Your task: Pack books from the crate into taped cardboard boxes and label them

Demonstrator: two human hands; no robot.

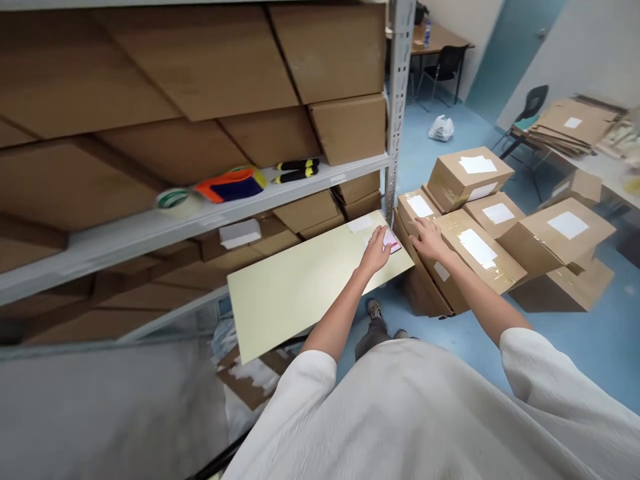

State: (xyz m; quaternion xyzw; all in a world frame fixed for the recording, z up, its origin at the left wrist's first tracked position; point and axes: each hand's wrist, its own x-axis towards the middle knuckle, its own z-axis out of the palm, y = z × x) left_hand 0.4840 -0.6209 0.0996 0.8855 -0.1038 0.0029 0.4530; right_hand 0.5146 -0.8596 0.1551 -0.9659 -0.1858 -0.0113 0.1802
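Observation:
A long flat pale-yellow box (305, 283) lies slanted in front of the shelf, its far end near the shelf post. My left hand (376, 252) rests on that far end, fingers curled over a small pink label (391, 241). My right hand (428, 239) lies flat with fingers spread on a brown cardboard box (467, 263) with white labels, right beside the pale box.
A metal shelf rack (200, 217) holds stacked cardboard boxes, a tape roll (173, 197), an orange-blue object (233, 185) and black-yellow tools (296, 171). More labelled boxes (555, 233) crowd the blue floor at right. A table with flattened cardboard (570, 127) and chairs stand farther back.

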